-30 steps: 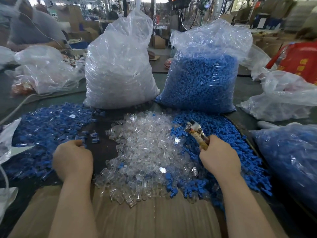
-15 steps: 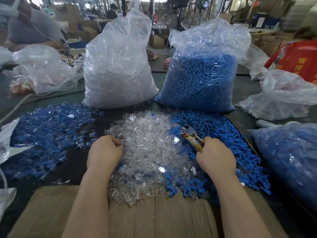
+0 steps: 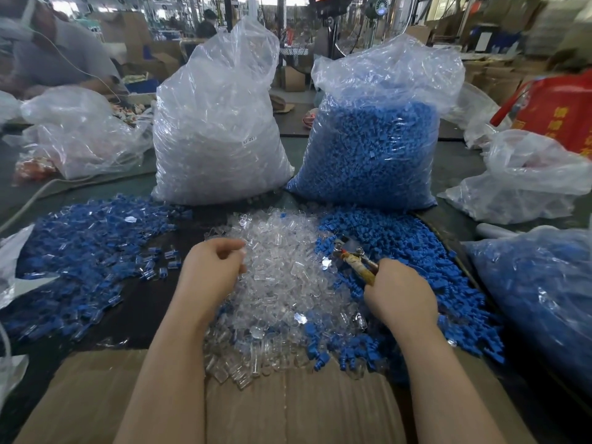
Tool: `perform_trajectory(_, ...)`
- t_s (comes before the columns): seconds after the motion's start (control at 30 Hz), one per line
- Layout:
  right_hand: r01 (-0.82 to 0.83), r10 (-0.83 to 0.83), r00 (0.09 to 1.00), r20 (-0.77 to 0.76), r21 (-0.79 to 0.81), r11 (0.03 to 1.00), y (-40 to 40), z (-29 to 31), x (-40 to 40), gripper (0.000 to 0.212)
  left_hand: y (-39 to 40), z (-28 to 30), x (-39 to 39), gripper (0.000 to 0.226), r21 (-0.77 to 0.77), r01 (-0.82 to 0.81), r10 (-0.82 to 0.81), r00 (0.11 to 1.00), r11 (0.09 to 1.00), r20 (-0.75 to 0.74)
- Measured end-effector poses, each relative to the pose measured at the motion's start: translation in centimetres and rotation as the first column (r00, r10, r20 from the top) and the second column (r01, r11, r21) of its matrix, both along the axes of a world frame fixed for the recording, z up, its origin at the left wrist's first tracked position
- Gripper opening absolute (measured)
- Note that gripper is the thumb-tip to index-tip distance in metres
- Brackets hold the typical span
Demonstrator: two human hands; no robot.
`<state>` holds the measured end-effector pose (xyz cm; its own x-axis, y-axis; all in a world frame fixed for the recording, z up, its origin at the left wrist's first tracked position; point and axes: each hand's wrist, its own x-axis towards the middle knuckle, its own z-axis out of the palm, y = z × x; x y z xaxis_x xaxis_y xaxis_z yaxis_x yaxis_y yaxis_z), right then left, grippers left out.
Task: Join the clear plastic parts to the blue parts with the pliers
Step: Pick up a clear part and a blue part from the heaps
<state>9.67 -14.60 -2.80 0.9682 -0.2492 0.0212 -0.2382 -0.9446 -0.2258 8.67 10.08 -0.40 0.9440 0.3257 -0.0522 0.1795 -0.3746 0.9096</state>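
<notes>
While her right hand clenched the pliers, her left hand's curled fingers, holding what I couldn't tell, risked scattering the loose clear parts.

The left hand now sits over the clear parts pile, having crossed from the joined pile.

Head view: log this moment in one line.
left hand curled over clear pile | right hand grips pliers | pliers over blue pile
</notes>
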Motion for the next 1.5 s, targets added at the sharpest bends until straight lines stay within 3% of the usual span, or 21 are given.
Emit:
perform_trajectory(0.1, 0.006, -0.006, 1.0, 0.007, 0.001, 1.0, 0.0, 0.0, -0.1, 0.014, -1.2, 0.5, 0.1, 0.021, -0.258, 0.085, -0.083, 0.996, 0.962, 0.021)
perform_trajectory(0.2, 0.003, -0.003, 1.0, 0.005, 0.008, 1.0, 0.0, 0.1, -0.1, 0.013, -2.0, 0.9, 0.0, 0.027, -0.393, 0.137, -0.123, 0.991, 0.909, 0.059)
perform_trajectory(0.37, -0.004, 0.004, 0.999, -0.035, 0.006, 1.0, 0.0, 0.5, -0.2, 0.017, -3.0, 0.9, 0.0, 0.022, -0.444, 0.173, -0.148, 0.985, 0.879, 0.09)
perform_trajectory(0.53, 0.018, -0.022, 0.997, 0.076, 0.049, 0.999, -0.1, 0.6, -0.2, 0.012, -3.7, 0.9, -0.1, 0.022, -0.534, 0.216, -0.171, 0.976, 0.817, 0.133)
perform_trajectory(0.7, -0.002, -0.063, 0.973, 0.22, 0.283, 0.959, -0.1, 0.8, 0.2, 0.016, -4.3, 0.8, -0.3, 0.025, -0.505, 0.234, -0.191, 0.972, 0.831, 0.136)
perform_trajectory(0.87, -0.21, -0.038, 0.916, 0.399, 0.559, 0.802, 0.7, 1.2, 0.0, 0.011, -5.0, 1.0, -0.5, 0.024, -0.48, 0.238, -0.192, 0.971, 0.845, 0.143)
perform_trajectory(1.0, -0.338, -0.088, 0.888, 0.451, 0.771, 0.54, 1.7, 1.7, -0.5, 0.015, -5.7, 1.4, -0.7, 0.023, -0.519, 0.24, -0.193, 0.971, 0.821, 0.143)
perform_trajectory(1.13, -0.437, -0.126, 0.855, 0.503, 0.83, 0.347, 2.8, 2.3, -0.9, 0.018, -6.9, 1.8, -0.9, 0.037, -0.596, 0.231, -0.157, 0.972, 0.769, 0.174)
perform_trajectory(1.3, -0.52, -0.171, 0.811, 0.559, 0.824, 0.225, 3.5, 2.6, -1.2, 0.019, -8.2, 1.6, -1.0, 0.031, -0.663, 0.162, -0.069, 0.984, 0.731, 0.164)
perform_trajectory(1.5, -0.58, -0.195, 0.756, 0.625, 0.778, 0.242, 3.9, 2.7, -1.3, 0.021, -8.8, 1.7, -1.2, 0.017, -0.716, 0.147, -0.101, 0.989, 0.682, 0.107)
